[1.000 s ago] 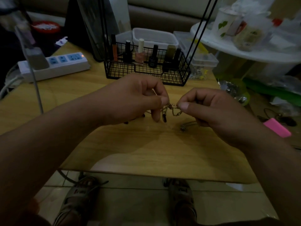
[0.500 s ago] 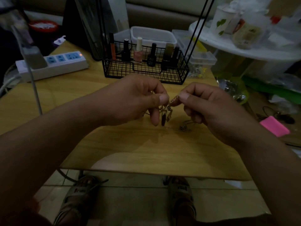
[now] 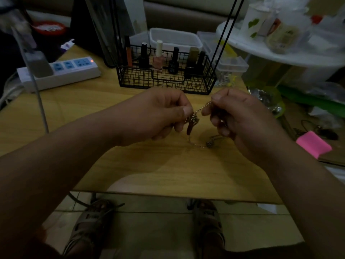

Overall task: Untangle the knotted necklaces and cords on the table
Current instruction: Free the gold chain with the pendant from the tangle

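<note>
Chain (image 3: pixel 200 109) looks thin, light, slippery, prob fragile: your left hand (image 3: pixel 160 113) pinches the knot (image 3: pixel 195 119), right hand (image 3: pixel 239 116) pinches chain; grip close to knot, pull gently.

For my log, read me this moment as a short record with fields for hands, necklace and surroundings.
left hand: pinches knot of thin gold-coloured chain necklace
right hand: pinches a chain strand, angled up rightward
pendant: dark reddish, elongated, hangs below knot
loose end: lies on light wooden table
behind: black wire basket with nail polish bottles
</note>
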The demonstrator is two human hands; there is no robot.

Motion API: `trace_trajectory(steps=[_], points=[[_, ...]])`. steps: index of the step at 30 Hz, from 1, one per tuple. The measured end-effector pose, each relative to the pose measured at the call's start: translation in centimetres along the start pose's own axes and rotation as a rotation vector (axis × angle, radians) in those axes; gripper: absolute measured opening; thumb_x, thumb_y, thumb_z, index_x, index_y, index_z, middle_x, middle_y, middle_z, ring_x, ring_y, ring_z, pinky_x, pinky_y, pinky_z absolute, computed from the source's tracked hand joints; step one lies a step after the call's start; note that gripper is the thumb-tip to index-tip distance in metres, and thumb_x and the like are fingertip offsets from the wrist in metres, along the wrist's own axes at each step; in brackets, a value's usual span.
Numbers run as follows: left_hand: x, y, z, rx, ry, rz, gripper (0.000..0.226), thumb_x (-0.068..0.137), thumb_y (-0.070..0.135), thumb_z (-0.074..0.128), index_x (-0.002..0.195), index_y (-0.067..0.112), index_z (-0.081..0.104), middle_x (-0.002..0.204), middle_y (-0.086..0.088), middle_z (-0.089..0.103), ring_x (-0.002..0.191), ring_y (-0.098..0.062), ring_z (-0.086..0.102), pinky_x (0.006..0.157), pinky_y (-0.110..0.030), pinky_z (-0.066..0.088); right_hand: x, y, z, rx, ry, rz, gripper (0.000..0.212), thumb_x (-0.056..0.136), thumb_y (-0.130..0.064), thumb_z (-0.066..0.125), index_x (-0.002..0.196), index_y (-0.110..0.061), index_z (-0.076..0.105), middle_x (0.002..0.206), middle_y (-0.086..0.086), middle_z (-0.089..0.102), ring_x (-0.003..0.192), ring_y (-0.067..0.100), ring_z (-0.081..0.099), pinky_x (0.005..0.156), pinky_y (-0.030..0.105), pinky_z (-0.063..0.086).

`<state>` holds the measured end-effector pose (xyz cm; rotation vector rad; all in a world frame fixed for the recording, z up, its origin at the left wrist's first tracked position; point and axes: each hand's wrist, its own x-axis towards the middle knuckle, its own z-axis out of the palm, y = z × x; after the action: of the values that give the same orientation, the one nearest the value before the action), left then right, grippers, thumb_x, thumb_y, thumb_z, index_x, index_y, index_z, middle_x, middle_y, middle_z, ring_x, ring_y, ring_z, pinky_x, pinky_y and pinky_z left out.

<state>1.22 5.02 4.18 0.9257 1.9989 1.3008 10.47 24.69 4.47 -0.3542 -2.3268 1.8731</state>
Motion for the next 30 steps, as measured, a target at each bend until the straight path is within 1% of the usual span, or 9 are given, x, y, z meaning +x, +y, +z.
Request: trace_trajectory(steps=[3,4,6,8,12,16,20,26,30], points=[[-0.1,-0.2,0.1,0.027,0.031,-0.002,0.015,0.105,0.024,0.056,0.098,0.016,0.066,0.064,0.001,0.059,0.049,-0.005,0.046,0.044,-0.019,0.039,0.0,-0.2,0.1,0.064,0.003,0.003,0.019,0.106,-0.017,0.043,0.093,-0.014,0.057,0.097,0.007,0.077,0.07,0.015,0.058,0.053,0.029,0.037],[-0.2,-0.2,0.2,0.044,0.031,0.002,0.015,0.106,0.025,0.056,0.099,0.016,0.066,0.059,0.006,0.056,0.048,-0.004,0.046,0.044,-0.018,0.039,0.0,-0.2,0.2,0.069,0.011,0.008,0.02,0.107,-0.018,0.042,0.093,-0.013,0.056,0.095,0.007,0.077,0.068,0.016,0.058,0.052,0.03,0.036],[-0.2,0.0,0.4,0.071,0.027,0.018,0.017,0.107,0.025,0.054,0.1,0.015,0.065,0.055,0.011,0.059,0.046,-0.003,0.046,0.044,-0.016,0.039,0.0,-0.2,0.3,0.072,0.038,0.019,0.021,0.108,-0.021,0.041,0.095,-0.014,0.055,0.087,0.006,0.076,0.063,0.017,0.057,0.051,0.031,0.034],[-0.3,0.2,0.6,0.064,0.016,0.034,0.019,0.108,0.022,0.051,0.101,0.011,0.064,0.061,0.012,0.067,0.045,-0.003,0.046,0.044,-0.016,0.038,0.1,-0.2,0.4,0.099,0.063,0.029,0.019,0.11,-0.023,0.041,0.099,-0.014,0.054,0.08,0.004,0.074,0.058,0.017,0.055,0.048,0.03,0.032],[-0.2,0.4,0.9,0.025,0.019,0.049,0.012,0.107,0.017,0.055,0.104,0.007,0.062,0.081,-0.001,0.077,0.046,-0.012,0.048,0.043,-0.02,0.038,0.3,0.2,0.8,0.122,0.099,0.077,0.016,0.11,-0.026,0.042,0.099,-0.018,0.051,0.074,0.005,0.072,0.052,0.019,0.052,0.042,0.026,0.028],[0.0,0.3,1.0,-0.014,0.03,0.042,0.007,0.104,0.013,0.058,0.107,0.007,0.057,0.085,-0.01,0.078,0.044,-0.015,0.046,0.04,-0.021,0.035,0.3,0.6,1.2,0.133,0.075,0.106,0.02,0.109,-0.027,0.045,0.095,-0.014,0.05,0.067,0.0,0.067,0.047,0.017,0.05,0.04,0.023,0.025],[0.0,0.2,0.9,-0.037,0.021,0.052,0.009,0.105,0.012,0.057,0.109,0.006,0.053,0.082,-0.013,0.077,0.041,-0.015,0.044,0.039,-0.021,0.035,0.2,0.7,1.3,0.148,0.012,0.116,0.018,0.107,-0.027,0.051,0.094,-0.016,0.056,0.071,0.001,0.062,0.05,0.018,0.05,0.04,0.024,0.025],[-0.2,-0.1,0.7,-0.059,0.045,0.07,0.007,0.102,0.011,0.061,0.106,0.008,0.056,0.083,-0.008,0.075,0.043,-0.013,0.045,0.041,-0.025,0.037,-0.1,0.7,0.8,0.133,-0.144,0.126,0.01,0.103,-0.019,0.056,0.094,-0.015,0.059,0.07,0.002,0.063,0.049,0.012,0.046,0.039,0.019,0.027],[-0.4,-0.1,0.7,-0.036,0.074,0.075,0.007,0.101,0.013,0.063,0.105,0.011,0.059,0.087,-0.004,0.074,0.048,-0.012,0.046,0.042,-0.024,0.039,0.1,0.9,0.5,0.077,-0.188,0.121,0.015,0.103,-0.019,0.056,0.095,-0.016,0.068,0.071,0.002,0.065,0.048,0.01,0.045,0.038,0.018,0.026]])
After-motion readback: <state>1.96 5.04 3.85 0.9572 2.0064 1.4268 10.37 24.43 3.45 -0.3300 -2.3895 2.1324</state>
